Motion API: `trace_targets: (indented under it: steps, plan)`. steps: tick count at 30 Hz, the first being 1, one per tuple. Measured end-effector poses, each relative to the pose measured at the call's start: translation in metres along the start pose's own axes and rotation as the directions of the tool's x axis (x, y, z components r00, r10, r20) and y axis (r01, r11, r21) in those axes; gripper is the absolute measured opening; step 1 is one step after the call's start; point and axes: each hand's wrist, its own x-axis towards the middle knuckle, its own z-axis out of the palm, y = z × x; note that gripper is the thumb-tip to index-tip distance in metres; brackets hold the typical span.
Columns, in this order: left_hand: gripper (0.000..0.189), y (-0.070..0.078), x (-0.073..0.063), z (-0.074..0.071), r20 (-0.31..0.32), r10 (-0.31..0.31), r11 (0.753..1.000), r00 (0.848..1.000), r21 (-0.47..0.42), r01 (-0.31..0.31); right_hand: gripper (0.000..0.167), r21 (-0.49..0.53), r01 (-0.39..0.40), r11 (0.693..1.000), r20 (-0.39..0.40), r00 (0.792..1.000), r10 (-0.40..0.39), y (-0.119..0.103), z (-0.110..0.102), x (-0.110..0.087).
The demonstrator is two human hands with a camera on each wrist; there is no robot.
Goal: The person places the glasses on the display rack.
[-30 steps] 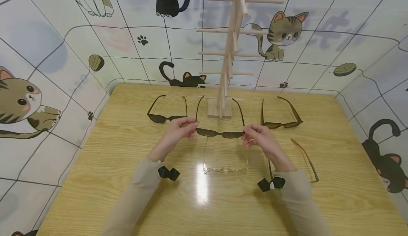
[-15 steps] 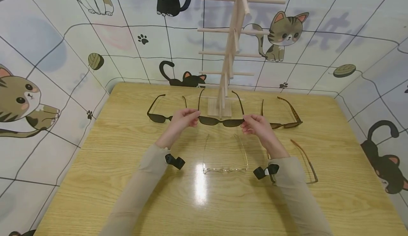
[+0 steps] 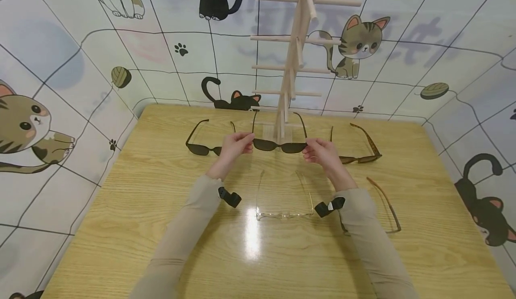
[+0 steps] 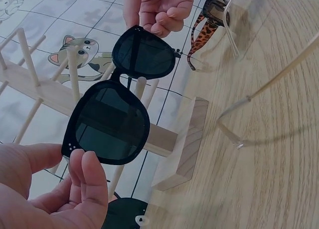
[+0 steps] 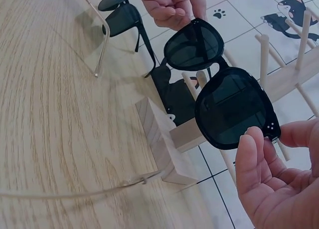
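Observation:
Between both hands is a pair of black sunglasses [image 3: 293,147], held up with its temples pointing toward the wooden display rack [image 3: 299,43]. My left hand [image 3: 235,146] pinches the frame's left corner between thumb and fingers. At the opposite corner my right hand [image 3: 321,152] pinches it the same way. The left wrist view shows the dark lenses [image 4: 112,124] in front of the rack's pegs, with three small dots at the corner near the thumb. In the right wrist view the sunglasses [image 5: 232,109] overlap the rack's post, above its base [image 5: 159,144].
Clear wire-framed glasses [image 3: 284,215] lie on the wooden table [image 3: 121,227] nearer me. Other black sunglasses [image 3: 198,150] lie at the left, tortoiseshell ones [image 3: 368,158] at the right. Brown-templed glasses [image 3: 390,202] sit partly under the right forearm. A cat-patterned backdrop [image 3: 161,66] surrounds the table.
Both hands have carried the sunglasses away from me, toward the rack's base. The clear glasses' temples, partly covered before, now show fully. The other glasses have stayed put.

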Motion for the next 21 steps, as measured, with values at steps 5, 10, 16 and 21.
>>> trace_targets:
  steps: [5,10,16,21]
  plan:
    - [0.038,-0.0025,0.0029,0.0000,-0.007,0.000,1.000,1.000,-0.004,0.000,0.025,0.008,-0.006,1.000,-0.006,1.000,0.006,0.0029,0.0007,0.0047]
    - [0.035,-0.0010,0.0046,0.0011,-0.018,-0.030,0.999,0.999,0.017,0.030,0.025,0.020,-0.008,1.000,0.001,1.000,0.008,0.0039,0.0012,0.0067]
    - [0.031,-0.0059,0.0085,0.0021,-0.035,-0.015,0.999,0.999,0.031,0.016,0.025,0.029,-0.015,0.999,0.009,1.000,0.014,0.0037,0.0000,0.0068]
    - [0.031,-0.0065,0.0089,0.0019,-0.032,-0.011,0.999,0.999,0.036,0.013,0.025,0.028,-0.019,0.999,0.003,1.000,0.019,0.0042,-0.0007,0.0084]
